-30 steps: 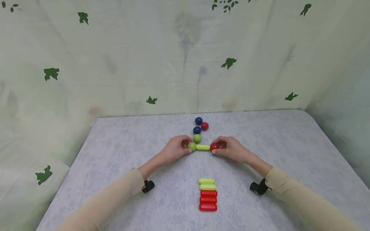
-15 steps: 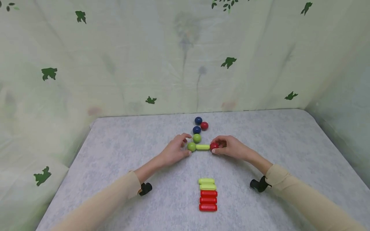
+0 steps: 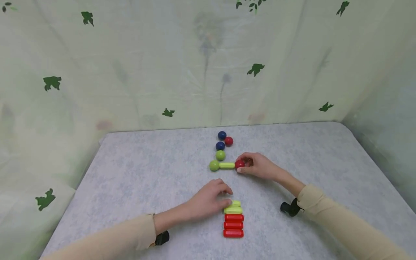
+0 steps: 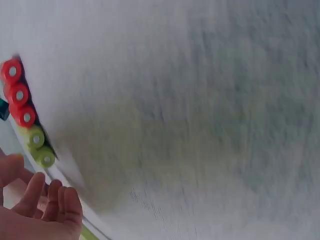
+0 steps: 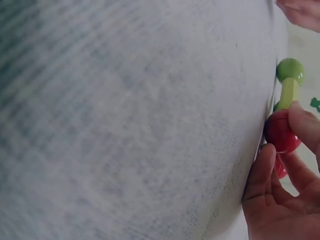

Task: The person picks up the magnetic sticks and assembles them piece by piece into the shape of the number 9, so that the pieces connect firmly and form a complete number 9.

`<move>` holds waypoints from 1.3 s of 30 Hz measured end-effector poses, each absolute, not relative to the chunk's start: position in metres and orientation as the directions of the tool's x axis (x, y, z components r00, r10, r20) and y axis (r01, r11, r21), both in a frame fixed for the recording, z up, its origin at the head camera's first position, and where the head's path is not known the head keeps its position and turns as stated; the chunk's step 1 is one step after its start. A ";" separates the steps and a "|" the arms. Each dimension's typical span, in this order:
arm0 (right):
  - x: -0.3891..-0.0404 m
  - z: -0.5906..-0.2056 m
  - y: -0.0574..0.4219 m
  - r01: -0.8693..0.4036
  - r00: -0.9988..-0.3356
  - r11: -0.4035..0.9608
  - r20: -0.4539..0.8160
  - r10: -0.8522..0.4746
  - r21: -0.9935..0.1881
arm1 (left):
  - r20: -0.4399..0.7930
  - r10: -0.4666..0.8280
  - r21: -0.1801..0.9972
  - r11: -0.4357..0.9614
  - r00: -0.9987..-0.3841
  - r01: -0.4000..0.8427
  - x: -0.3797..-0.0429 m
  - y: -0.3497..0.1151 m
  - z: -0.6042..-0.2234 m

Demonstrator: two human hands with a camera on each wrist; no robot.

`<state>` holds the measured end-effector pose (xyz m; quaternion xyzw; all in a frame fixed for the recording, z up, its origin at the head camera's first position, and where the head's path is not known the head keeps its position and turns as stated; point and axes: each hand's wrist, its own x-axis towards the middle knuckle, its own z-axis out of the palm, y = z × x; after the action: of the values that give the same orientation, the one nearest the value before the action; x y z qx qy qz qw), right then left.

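My right hand (image 3: 261,167) pinches a red ball (image 3: 239,164) between thumb and fingers. That ball sits on one end of a yellow-green rod (image 3: 226,165), whose other end bears a green ball (image 3: 214,165); the right wrist view shows the three joined in a line. My left hand (image 3: 211,200) reaches over a row of rods, its fingers bent loosely and its thumb overlapping the farthest yellow-green rod (image 3: 236,203). In the left wrist view a gap shows between the fingers and the yellow-green rod's end (image 4: 46,159). Beside it lies a second yellow-green rod (image 3: 233,210).
Several red rods (image 3: 233,225) continue the row toward me. Behind the joined pieces stand a loose green ball (image 3: 220,155), two dark blue balls (image 3: 220,146) and another red ball (image 3: 229,141). A patterned cloth (image 3: 136,72) hangs behind the table (image 3: 146,155).
My left hand has let go of the green ball and come back toward me, to the rods. The right hand keeps holding the red ball in the same place.
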<state>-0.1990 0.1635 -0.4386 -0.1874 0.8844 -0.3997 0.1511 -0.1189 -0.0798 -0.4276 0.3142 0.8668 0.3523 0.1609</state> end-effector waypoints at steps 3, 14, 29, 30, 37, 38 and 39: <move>-0.198 -0.438 0.163 -0.213 -0.889 0.615 -0.111 -0.444 -0.759 | -0.101 0.675 0.691 0.575 -0.730 0.437 -0.115 -0.075 -0.430; -0.198 -0.441 0.164 -0.208 -0.880 0.593 -0.115 -0.460 -0.778 | -0.078 0.638 0.740 0.552 -0.766 0.385 -0.111 -0.073 -0.435; -0.198 -0.443 0.165 -0.176 -0.884 0.581 -0.133 -0.449 -0.795 | -0.221 0.128 0.907 0.391 -0.967 -0.156 -0.133 -0.089 -0.429; -0.197 -0.443 0.166 -0.177 -0.883 0.575 -0.129 -0.451 -0.799 | -0.232 0.117 0.910 0.378 -0.966 -0.173 -0.133 -0.088 -0.429; -0.195 -0.443 0.167 -0.184 -0.884 0.546 -0.105 -0.455 -0.817 | -0.267 0.096 0.921 0.317 -0.959 -0.225 -0.134 -0.087 -0.428; -0.195 -0.443 0.167 -0.186 -0.884 0.546 -0.103 -0.455 -0.817 | -0.269 0.097 0.923 0.312 -0.958 -0.227 -0.134 -0.086 -0.428; -0.196 -0.443 0.167 -0.185 -0.885 0.546 -0.103 -0.454 -0.817 | -0.270 0.097 0.923 0.307 -0.958 -0.230 -0.134 -0.086 -0.428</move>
<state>-0.1955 0.1675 -0.4430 -0.1845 0.8657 -0.4395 0.1530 -0.1345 -0.0858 -0.4279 -0.0416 0.7964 0.5871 0.1391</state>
